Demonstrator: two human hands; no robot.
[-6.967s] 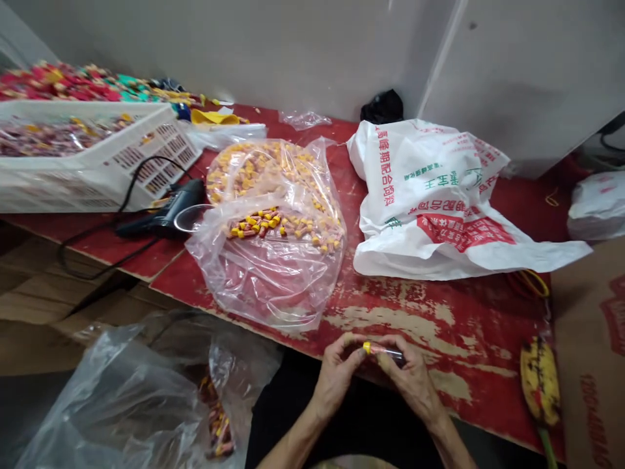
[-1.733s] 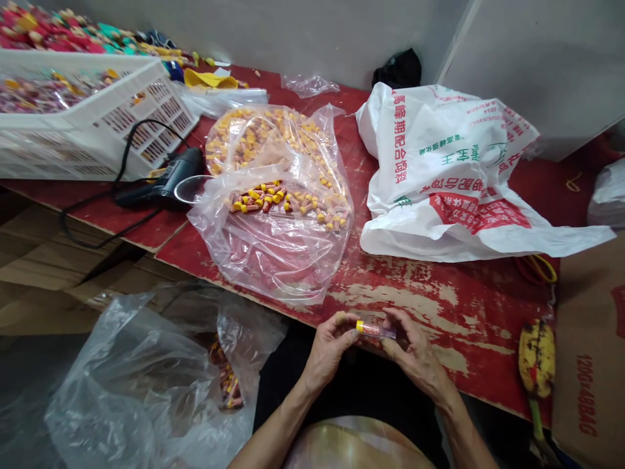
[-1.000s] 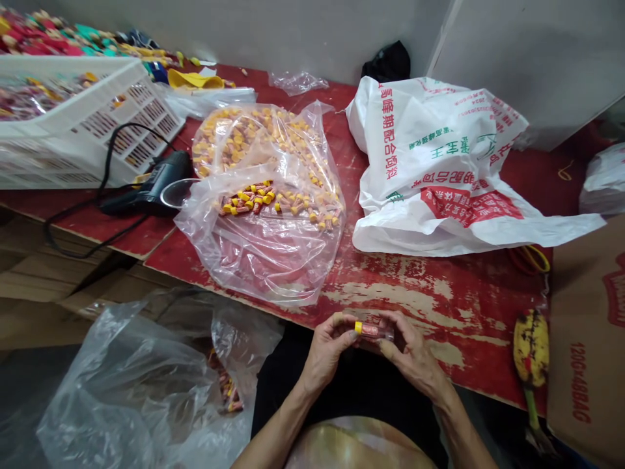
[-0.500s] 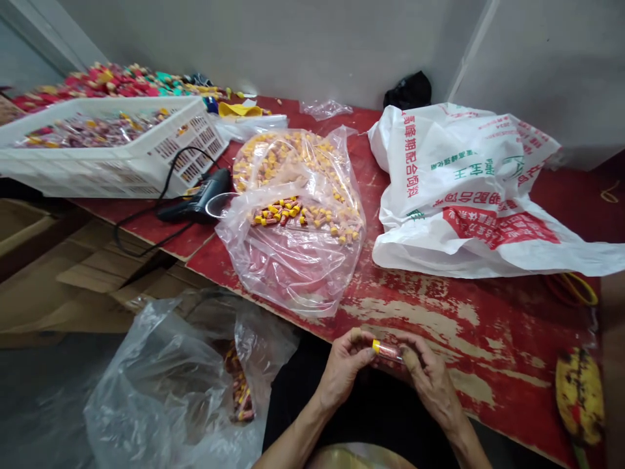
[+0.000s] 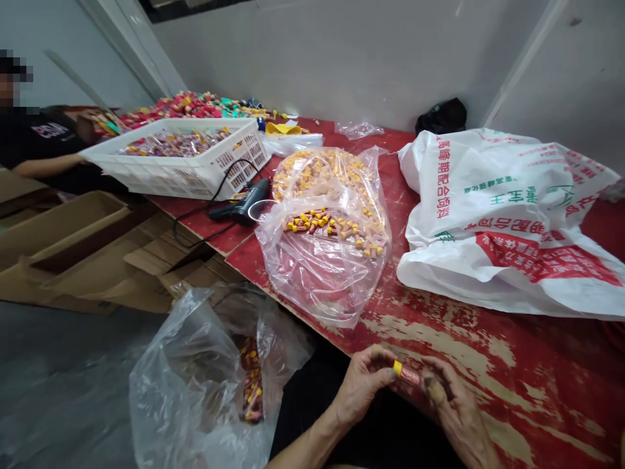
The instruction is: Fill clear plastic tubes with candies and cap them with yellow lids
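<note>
My left hand [image 5: 364, 384] pinches the yellow end of a small reddish tube with a yellow cap [image 5: 409, 374], which looks shiny, as if wrapped in clear film. At the tube's other end, the thumb and fingers of my right hand [image 5: 452, 397] close on it. Both hands are over my lap by the table's front edge. Beyond them on the table lies a clear plastic bag [image 5: 317, 273] with many similar yellow-capped tubes inside. Below the table edge, to the left, a second clear bag [image 5: 180, 384] holds more of these tubes.
A white printed sack [image 5: 493, 215] lies on the red table [image 5: 439, 326] at right. Left of the bag are a black heat gun [image 5: 244, 202] with its cord and a white plastic basket [image 5: 170, 176] of wrapped pieces. Cardboard boxes [image 5: 88, 241] stand below. A person [image 5: 43, 143] is at far left.
The view has swung left, so the table's things appear further right and a person comes into view. Both hands keep the tube between them, its turn barely changed.
</note>
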